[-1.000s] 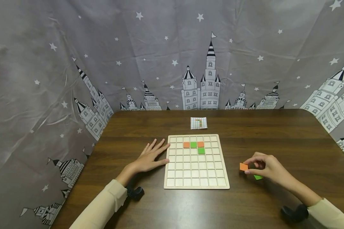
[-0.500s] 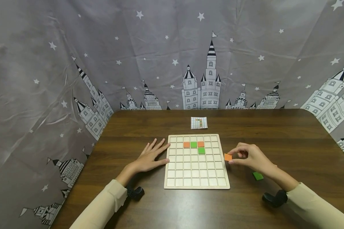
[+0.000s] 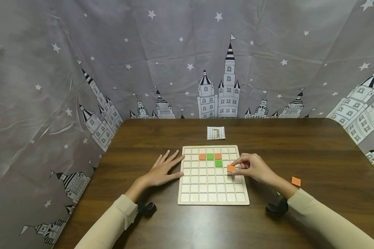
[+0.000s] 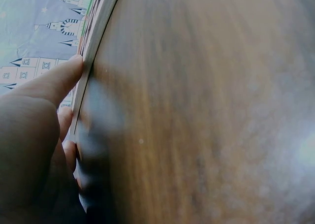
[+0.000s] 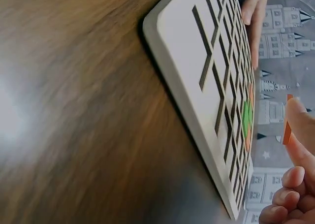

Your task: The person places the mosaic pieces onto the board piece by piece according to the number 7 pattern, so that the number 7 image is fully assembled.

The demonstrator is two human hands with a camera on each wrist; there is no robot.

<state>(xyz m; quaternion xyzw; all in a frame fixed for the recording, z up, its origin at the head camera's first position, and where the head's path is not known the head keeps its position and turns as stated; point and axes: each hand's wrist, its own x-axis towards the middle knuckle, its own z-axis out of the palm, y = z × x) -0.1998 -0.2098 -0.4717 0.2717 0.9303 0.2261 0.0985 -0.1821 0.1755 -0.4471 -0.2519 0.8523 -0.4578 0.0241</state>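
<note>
Between thumb and fingertips my right hand (image 3: 256,168) pinches an orange square tile (image 3: 231,168), held over the right part of the wooden grid board (image 3: 203,197). The right wrist view shows that orange tile (image 5: 288,119) edge-on, apart from the board. My left hand (image 3: 163,172) lies with fingers spread, its thumb and fingertips touching the board's left edge. Set in the board are an orange tile (image 3: 202,156), a green tile (image 3: 210,156) and another orange tile (image 3: 217,156) in a row. A second green tile (image 3: 218,163) sits below the right one.
Behind the board lies a small printed card (image 3: 216,133) with a coloured grid pattern. On the table to the right are a loose orange tile (image 3: 296,181) and a green tile (image 3: 278,193), mostly covered by the right forearm. A grey castle-print curtain (image 3: 162,41) hangs behind.
My right hand has carried the orange tile leftward from the table's right side to above the board. A loose orange tile on the right has come into sight. The left hand stays put.
</note>
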